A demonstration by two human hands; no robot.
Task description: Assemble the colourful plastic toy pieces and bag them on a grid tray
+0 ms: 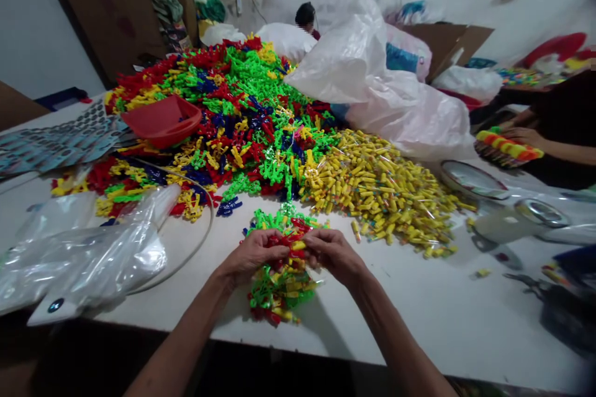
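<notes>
My left hand (254, 254) pinches a red plastic toy piece (291, 239) above the front of the table. Facing it, my right hand (336, 255) has its fingers closed at a small yellow cylinder (298, 246), which touches the red piece. Just below both hands lies a small heap of green and red toy pieces (261, 288) mixed with clear-wrapped yellow cylinders. Behind them rises a large pile of red, green, blue and yellow toy pieces (233, 118). To its right spreads a pile of yellow cylinders (377, 186).
A red scoop (161, 121) rests on the big pile. Clear plastic bags (107, 248) and printed card sheets (60, 136) lie at left. Large white sacks (410, 105) stand behind. At right are a jar (516, 220), scissors (526, 282) and a co-worker's hands (524, 135).
</notes>
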